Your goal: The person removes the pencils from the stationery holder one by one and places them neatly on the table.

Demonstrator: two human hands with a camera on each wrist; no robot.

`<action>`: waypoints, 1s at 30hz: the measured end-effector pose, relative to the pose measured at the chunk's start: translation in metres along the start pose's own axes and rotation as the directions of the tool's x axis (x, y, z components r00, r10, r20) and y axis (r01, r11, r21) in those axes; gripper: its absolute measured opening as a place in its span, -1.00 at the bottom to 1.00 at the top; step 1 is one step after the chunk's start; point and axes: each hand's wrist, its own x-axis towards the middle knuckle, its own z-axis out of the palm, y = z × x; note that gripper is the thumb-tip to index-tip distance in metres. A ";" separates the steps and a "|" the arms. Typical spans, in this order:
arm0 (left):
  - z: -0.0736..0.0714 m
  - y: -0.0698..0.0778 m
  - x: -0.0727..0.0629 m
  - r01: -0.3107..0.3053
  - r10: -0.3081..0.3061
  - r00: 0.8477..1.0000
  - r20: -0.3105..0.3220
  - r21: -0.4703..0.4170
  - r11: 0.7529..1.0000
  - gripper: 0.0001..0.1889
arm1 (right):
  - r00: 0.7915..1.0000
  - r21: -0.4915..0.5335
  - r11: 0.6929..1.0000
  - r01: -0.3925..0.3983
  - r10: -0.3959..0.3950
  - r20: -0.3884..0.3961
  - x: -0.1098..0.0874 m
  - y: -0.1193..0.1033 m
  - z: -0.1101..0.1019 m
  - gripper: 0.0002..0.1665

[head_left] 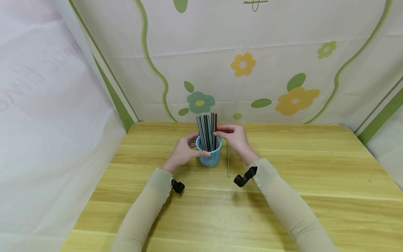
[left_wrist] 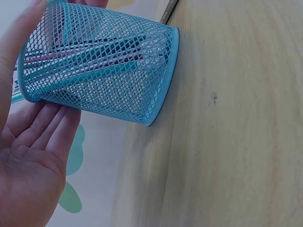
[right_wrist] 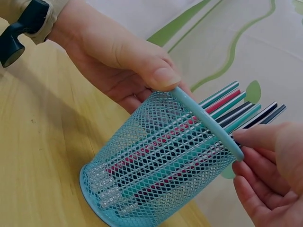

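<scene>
A light blue mesh pen holder (head_left: 210,161) stands upright on the table with a bunch of striped pencils (head_left: 203,130) in it, dark, teal and red. My left hand (head_left: 183,151) grips the holder near its rim, thumb in front and fingers round the far side. At the right of the rim, my right hand (head_left: 237,139) pinches the dark pencils (right_wrist: 265,115) between thumb and fingers; its fingertips are partly hidden in the head view. Through the mesh in the left wrist view, the pencils' lower ends (left_wrist: 137,52) sit near the holder's base.
A single thin pencil (head_left: 228,162) lies on the wooden table (head_left: 201,213), just right of the holder. Behind the table's far edge hangs a pale cloth (head_left: 267,38) printed with flowers. Another white cloth (head_left: 53,115) hangs along the left side.
</scene>
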 end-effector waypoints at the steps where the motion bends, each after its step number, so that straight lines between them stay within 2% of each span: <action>1: 0.000 0.000 0.000 -0.001 0.001 1.000 0.000 0.000 1.000 -0.21 | 1.000 0.005 1.000 0.003 -0.003 -0.001 0.000 0.000 0.000 -0.65; 13: 0.001 0.001 0.000 0.011 -0.011 1.000 0.004 -0.009 1.000 -0.20 | 1.000 0.009 1.000 0.021 -0.021 -0.018 0.001 0.001 0.002 -0.66; 20: 0.001 0.001 0.000 0.021 -0.021 1.000 0.006 -0.017 1.000 -0.20 | 1.000 0.009 1.000 -0.003 0.003 -0.018 0.000 -0.004 -0.001 -0.63; 30: 0.000 -0.001 0.000 0.004 -0.004 1.000 0.002 0.004 1.000 -0.20 | 1.000 0.065 0.998 0.015 -0.014 -0.018 -0.002 -0.012 -0.005 -0.58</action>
